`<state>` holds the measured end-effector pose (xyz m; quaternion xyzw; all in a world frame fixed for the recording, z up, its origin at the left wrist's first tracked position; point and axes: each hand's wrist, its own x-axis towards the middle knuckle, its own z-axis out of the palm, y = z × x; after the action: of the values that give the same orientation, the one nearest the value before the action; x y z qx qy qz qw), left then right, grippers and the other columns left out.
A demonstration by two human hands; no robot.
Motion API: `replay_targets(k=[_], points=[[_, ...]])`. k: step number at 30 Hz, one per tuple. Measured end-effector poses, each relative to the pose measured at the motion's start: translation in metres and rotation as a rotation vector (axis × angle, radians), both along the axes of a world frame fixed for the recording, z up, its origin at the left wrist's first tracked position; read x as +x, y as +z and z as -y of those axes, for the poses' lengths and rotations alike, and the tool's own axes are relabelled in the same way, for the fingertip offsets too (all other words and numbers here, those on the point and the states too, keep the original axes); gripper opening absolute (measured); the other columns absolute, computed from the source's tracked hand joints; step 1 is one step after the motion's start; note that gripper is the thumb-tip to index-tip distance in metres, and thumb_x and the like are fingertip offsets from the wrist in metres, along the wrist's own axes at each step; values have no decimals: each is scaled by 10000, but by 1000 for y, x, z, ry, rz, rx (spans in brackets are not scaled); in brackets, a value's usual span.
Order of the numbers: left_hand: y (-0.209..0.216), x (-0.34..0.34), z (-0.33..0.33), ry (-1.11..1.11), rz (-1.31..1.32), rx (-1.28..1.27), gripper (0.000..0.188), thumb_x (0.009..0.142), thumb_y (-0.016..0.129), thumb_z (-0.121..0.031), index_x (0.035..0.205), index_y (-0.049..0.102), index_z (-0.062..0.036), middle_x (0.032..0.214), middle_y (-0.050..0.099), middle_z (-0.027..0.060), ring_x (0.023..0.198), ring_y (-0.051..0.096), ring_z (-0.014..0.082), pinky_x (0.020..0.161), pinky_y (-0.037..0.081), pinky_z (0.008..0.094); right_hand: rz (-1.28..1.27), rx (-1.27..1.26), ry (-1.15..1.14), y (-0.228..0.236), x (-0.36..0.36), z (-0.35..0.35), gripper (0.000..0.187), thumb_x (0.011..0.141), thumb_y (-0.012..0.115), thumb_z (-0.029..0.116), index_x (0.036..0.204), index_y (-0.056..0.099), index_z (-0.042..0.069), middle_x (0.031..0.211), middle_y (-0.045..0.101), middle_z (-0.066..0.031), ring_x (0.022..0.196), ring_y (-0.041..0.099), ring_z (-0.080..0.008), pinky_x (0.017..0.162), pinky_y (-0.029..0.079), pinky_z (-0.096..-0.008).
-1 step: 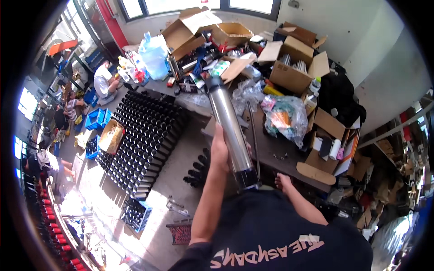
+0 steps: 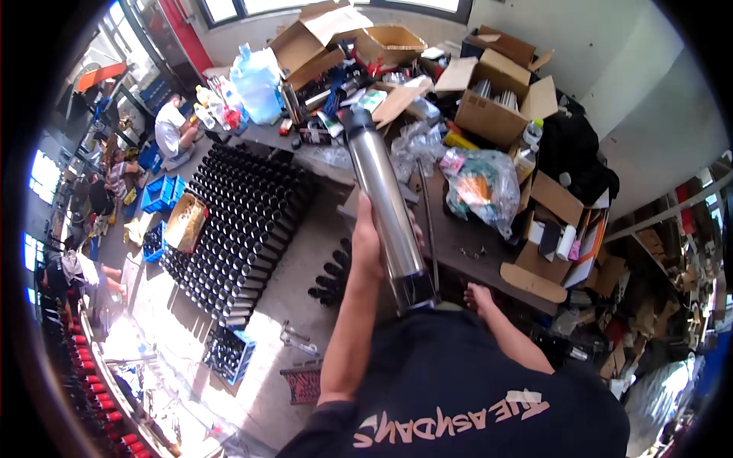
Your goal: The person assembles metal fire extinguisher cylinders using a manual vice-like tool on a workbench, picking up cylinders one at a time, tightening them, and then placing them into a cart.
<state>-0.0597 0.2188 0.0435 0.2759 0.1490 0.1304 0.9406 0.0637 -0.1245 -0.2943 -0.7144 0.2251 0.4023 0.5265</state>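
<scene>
Table (image 2: 452, 238): near edge runs behind the tilted cylinder (image 2: 388, 206), clasped in left hand (image 2: 367, 240) before the torso. Right hand (image 2: 478, 297) apart, near that edge, fingers curled; grip unclear. Bare floor (image 2: 301, 259) beside tube stack (image 2: 238, 221).

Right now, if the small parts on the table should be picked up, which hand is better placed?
Probably the right hand: it looks free and is beside the table's near edge, close to the small parts. The left hand holds the silver tube.
</scene>
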Motion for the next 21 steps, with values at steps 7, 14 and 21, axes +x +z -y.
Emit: replay_targets(k=[7, 14, 21], points=[[17, -2, -10, -28, 492, -160, 793, 991, 295, -688, 1537, 275, -112, 924, 552, 162, 698, 599, 263, 614, 532, 427, -79, -152, -21, -22, -33, 42, 359, 953, 635, 337, 1155, 629, 41, 935, 680, -74, 748, 634, -169, 653, 495, -335], [14, -17, -14, -57, 110, 18, 696, 992, 279, -680, 1207, 534, -70, 908, 625, 174, 696, 654, 298, 604, 570, 442, -2, 73, -25, 78, -72, -3, 338, 976, 634, 363, 1163, 622, 81, 962, 679, -55, 792, 640, -148, 658, 483, -267], [-23, -6, 52, -165, -135, 596, 548, 1069, 427, -430, 1401, 394, 4, 1111, 637, 176, 967, 645, 259, 852, 547, 406, 331, 757, 273, 276, -117, -89, 674, 944, 687, 360, 1447, 438, -14, 1266, 644, -85, 1119, 602, -164, 935, 486, -307]])
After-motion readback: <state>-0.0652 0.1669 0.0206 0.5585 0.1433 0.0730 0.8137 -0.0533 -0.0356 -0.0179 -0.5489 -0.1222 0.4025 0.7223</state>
